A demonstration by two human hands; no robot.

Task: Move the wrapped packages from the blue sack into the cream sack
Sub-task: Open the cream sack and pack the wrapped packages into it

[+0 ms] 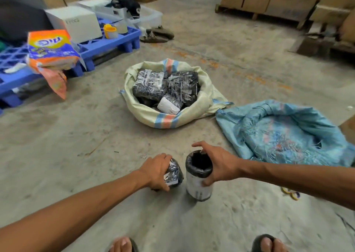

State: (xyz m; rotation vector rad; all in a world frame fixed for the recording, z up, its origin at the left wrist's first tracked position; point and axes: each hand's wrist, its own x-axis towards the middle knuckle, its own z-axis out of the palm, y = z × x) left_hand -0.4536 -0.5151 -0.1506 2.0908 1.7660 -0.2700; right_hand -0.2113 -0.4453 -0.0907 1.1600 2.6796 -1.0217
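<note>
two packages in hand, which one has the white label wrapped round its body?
The taller black cylindrical package gripped by the right hand: a white label bands its lower body. The smaller black-wrapped package in the left hand shows only strips of clear tape.

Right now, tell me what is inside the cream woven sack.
The cream woven sack holds several black plastic-wrapped packages, one with a white label. Anything beneath them is covered.

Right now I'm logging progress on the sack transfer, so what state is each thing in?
cream sack: open, rim rolled down, holding several wrapped packages
blue sack: open, slumped on the floor, looks empty
left hand: grips a small black package
right hand: grips a cylindrical package, held upright
detergent bag: lying on the blue pallet
</note>
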